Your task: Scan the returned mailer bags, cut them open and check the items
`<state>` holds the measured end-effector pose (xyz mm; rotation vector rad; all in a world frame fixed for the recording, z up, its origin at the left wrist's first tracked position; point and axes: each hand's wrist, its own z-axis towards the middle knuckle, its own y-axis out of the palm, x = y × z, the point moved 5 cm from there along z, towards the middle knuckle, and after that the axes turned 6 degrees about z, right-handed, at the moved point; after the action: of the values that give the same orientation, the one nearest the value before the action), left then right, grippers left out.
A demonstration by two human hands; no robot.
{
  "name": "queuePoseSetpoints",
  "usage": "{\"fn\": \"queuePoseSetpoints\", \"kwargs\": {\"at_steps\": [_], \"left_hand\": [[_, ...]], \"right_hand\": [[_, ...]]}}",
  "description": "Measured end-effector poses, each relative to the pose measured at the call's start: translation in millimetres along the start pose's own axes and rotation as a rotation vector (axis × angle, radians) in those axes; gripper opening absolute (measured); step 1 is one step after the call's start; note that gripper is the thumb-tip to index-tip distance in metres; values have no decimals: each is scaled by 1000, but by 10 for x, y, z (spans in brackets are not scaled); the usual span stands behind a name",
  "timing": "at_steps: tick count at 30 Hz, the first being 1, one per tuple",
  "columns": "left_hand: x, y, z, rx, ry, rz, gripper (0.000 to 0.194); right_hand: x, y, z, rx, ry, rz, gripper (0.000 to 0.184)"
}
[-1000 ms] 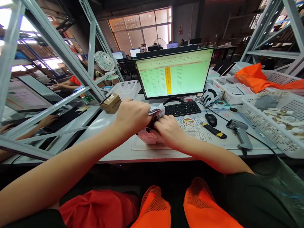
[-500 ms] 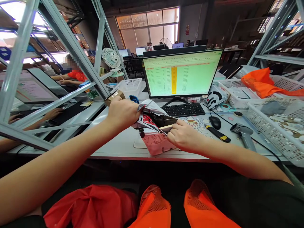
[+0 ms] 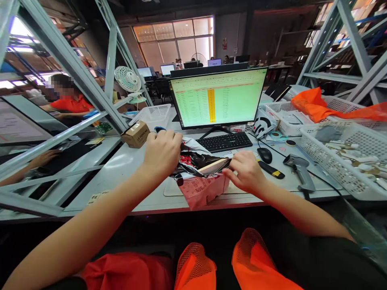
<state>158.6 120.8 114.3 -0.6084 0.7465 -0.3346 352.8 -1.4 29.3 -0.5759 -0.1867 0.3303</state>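
Observation:
Between my hands is a plastic mailer bag [image 3: 198, 187], white outside and dark inside, with a pinkish printed label on its near side. Its mouth is pulled wide. Inside show something red and black and the pale edge of a flat item [image 3: 214, 166], whose kind I cannot make out. My left hand [image 3: 163, 151] grips the bag's left edge, fingers curled over it. At the right end of the mouth, my right hand [image 3: 246, 171] pinches the edge between thumb and fingers. The bag sits at the desk's front edge, before the keyboard [image 3: 225, 141].
A monitor [image 3: 219, 98] stands behind the keyboard. To the right lie a mouse [image 3: 265, 155], a yellow-black cutter [image 3: 271, 169], a barcode scanner [image 3: 300, 171] and white baskets [image 3: 341, 161]. A small cardboard box [image 3: 136, 134] is at left, beside the metal frame. A co-worker [image 3: 68, 98] sits beyond it.
Both hands have moved apart, the right one to the right, and the bag's mouth is stretched wider. More of the pale edge inside shows. The view has shifted slightly right.

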Motion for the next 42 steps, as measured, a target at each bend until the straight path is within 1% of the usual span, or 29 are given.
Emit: {"fn": "queuePoseSetpoints", "kwargs": {"at_steps": [1, 2, 3, 4, 5, 6, 7, 8, 9, 11, 12, 14, 17, 18, 19, 20, 22, 23, 24, 26, 28, 29, 31, 33, 35, 37, 39, 41, 42], "left_hand": [[91, -85, 22, 37, 25, -22, 27], [192, -176, 40, 87, 61, -48, 30], [309, -266, 52, 140, 119, -80, 32], [435, -343, 58, 183, 194, -113, 32], [564, -396, 58, 202, 278, -146, 30], [683, -417, 59, 188, 353, -174, 26], [778, -401, 66, 141, 401, -193, 23], [841, -354, 79, 70, 410, -204, 21], [863, -283, 98, -11, 377, -208, 20], [827, -126, 116, -153, 298, -221, 26], [787, -65, 109, -195, 292, -237, 30], [671, -6, 61, -200, 350, -281, 35], [398, -19, -41, -131, 453, -321, 32], [299, -20, -63, -134, 469, -330, 29], [208, -13, -73, -164, 480, -340, 24], [133, 2, -71, -219, 487, -350, 20], [40, 26, -42, -358, 486, -374, 15], [21, 21, -18, -413, 480, -387, 16], [17, -2, 13, -443, 466, -399, 17], [39, -93, 83, -426, 419, -416, 18], [88, -205, 135, -352, 367, -421, 19], [119, -253, 147, -312, 344, -428, 20], [176, -312, 143, -251, 302, -453, 22], [217, -324, 116, -228, 273, -484, 24], [230, -313, 89, -241, 274, -488, 26], [207, -298, 91, -294, 308, -462, 29], [139, -263, 132, -409, 334, -432, 35], [50, -215, 199, -550, 336, -442, 40], [10, -196, 234, -602, 332, -463, 41]], "right_hand": [[101, -6, 2, 35, 157, 6, 36], [191, 12, 2, 38, 299, 42, 33], [259, 58, 4, 3, 410, 103, 30], [301, 126, 10, -60, 485, 179, 27], [323, 200, 19, -128, 528, 255, 24], [334, 267, 30, -182, 552, 314, 22], [342, 317, 40, -209, 564, 356, 23], [355, 349, 49, -206, 575, 385, 24], [374, 367, 52, -185, 587, 411, 24], [423, 375, 42, -137, 612, 463, 25], [451, 370, 31, -120, 619, 485, 25], [513, 348, 10, -103, 620, 507, 24], [624, 321, 18, -102, 601, 489, 22], [655, 317, 40, -106, 590, 462, 22], [670, 312, 75, -110, 571, 424, 21], [662, 302, 122, -107, 540, 377, 21], [546, 250, 240, -63, 443, 298, 15], [434, 213, 300, -31, 382, 283, 12], [293, 178, 353, -5, 318, 291, 10], [-25, 142, 431, -7, 207, 361, 14], [-284, 170, 474, -56, 159, 446, 17], [-356, 199, 487, -67, 171, 490, 16], [-388, 285, 506, -71, 236, 623, 11], [-324, 400, 514, -91, 322, 834, 7], [-238, 514, 520, -143, 406, 1082, 8], [-176, 603, 542, -217, 482, 1313, 13], [-156, 663, 600, -325, 524, 1475, 19], [-137, 694, 694, -409, 550, 1533, 16], [-121, 700, 750, -428, 565, 1540, 14]]}}
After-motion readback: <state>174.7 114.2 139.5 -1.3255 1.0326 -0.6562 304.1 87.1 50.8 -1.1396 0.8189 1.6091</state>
